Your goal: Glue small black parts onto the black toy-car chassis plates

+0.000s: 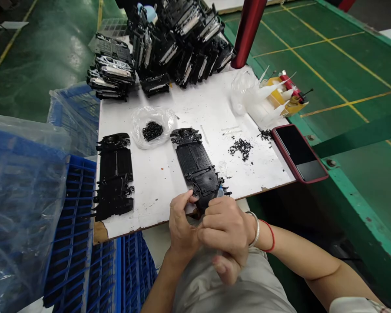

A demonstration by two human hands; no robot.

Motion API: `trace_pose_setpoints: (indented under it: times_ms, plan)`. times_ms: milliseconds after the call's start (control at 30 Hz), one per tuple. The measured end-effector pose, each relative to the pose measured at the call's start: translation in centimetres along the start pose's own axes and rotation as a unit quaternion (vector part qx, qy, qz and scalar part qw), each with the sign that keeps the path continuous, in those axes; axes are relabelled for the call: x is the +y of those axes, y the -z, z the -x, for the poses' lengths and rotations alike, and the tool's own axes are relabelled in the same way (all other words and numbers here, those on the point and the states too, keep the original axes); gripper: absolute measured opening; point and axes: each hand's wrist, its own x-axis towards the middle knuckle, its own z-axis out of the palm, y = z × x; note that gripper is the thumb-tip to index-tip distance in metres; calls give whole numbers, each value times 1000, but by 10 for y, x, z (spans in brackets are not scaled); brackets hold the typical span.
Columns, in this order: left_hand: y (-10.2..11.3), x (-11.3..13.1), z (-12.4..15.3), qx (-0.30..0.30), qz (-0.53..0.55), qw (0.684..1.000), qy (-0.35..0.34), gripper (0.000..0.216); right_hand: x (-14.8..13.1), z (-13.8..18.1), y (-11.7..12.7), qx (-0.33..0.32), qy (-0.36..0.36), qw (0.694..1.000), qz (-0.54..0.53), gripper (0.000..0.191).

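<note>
A black plastic toy-car chassis (195, 158) lies at the table's front edge, its near end partly hidden by my hands. My left hand (184, 224) grips that near end, with thumb and forefinger at its left side. In my closed right hand (226, 232) is a clear, syringe-like tube with a blue tip (220, 191). The tip points at the chassis's right near corner; whether it touches cannot be made out. A second black chassis (115, 174) rests to the left. Between the two, farther back, a clear plastic bag (137, 130) holds small black parts (152, 131).
Loose small black parts (241, 148) lie to the right, near a phone in a red case (299, 153). Behind them are a yellow box (276, 93) and white pointed nozzles (263, 93). Stacked chassis (179, 43) and a red post (247, 32) stand at the back. Blue crates (74, 221) flank the table's left.
</note>
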Motion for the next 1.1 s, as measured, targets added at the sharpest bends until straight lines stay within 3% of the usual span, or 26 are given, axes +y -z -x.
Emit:
trace_pose_setpoints:
  times_ms: [467, 700, 867, 933, 1100]
  plan:
    - [0, 2, 0, -6, -10, 1000, 7, 51, 1, 2, 6, 8, -23, 999, -33, 36]
    - [-4, 3, 0, 3, -17, 1000, 9, 60, 3, 5, 15, 174, -68, 969, -163, 35]
    - [-4, 3, 1, -11, -34, 999, 19, 61, -2, 3, 28, 286, -205, 900, -259, 43]
    - [-4, 3, 2, -15, -37, 999, 14, 63, -4, 1, 33, 292, -221, 890, -272, 41]
    - [-5, 4, 2, -30, -41, 999, 16, 65, -6, 3, 41, 263, -233, 915, -197, 47]
